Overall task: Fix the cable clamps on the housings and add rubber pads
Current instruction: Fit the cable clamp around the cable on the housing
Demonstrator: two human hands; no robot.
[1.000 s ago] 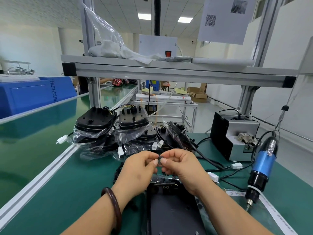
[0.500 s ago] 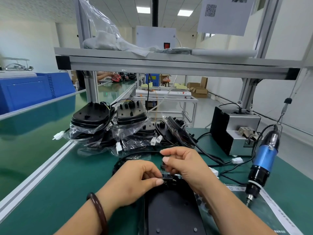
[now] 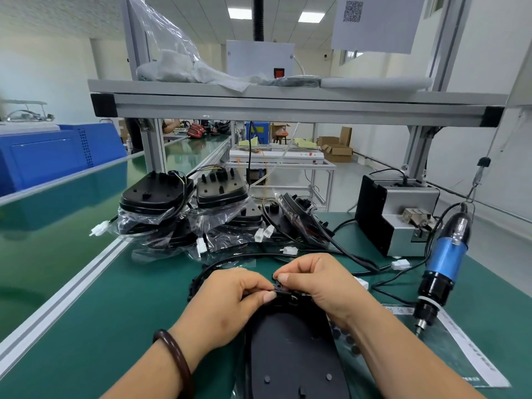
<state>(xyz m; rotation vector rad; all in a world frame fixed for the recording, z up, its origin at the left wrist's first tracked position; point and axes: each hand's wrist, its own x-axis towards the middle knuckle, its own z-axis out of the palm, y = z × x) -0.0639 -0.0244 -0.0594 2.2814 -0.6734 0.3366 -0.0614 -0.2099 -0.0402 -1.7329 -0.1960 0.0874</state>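
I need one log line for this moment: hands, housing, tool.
left hand: pinches small black part at housing far end | right hand: pinches same part | housing: flat on bench | screwdriver: hanging, untouched

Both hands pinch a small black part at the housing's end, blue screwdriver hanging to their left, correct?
No: per the head view, the blue screwdriver hangs to their right. The left hand and right hand do pinch the small black part at the housing end.

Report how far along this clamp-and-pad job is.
Done: nothing confirmable. In hand: left hand and right hand pinch a small black clamp at the far end of the housing lying in front. Left: screwdriver hangs untouched, rubber pad sheet lies by the right forearm, and bagged housings wait behind.
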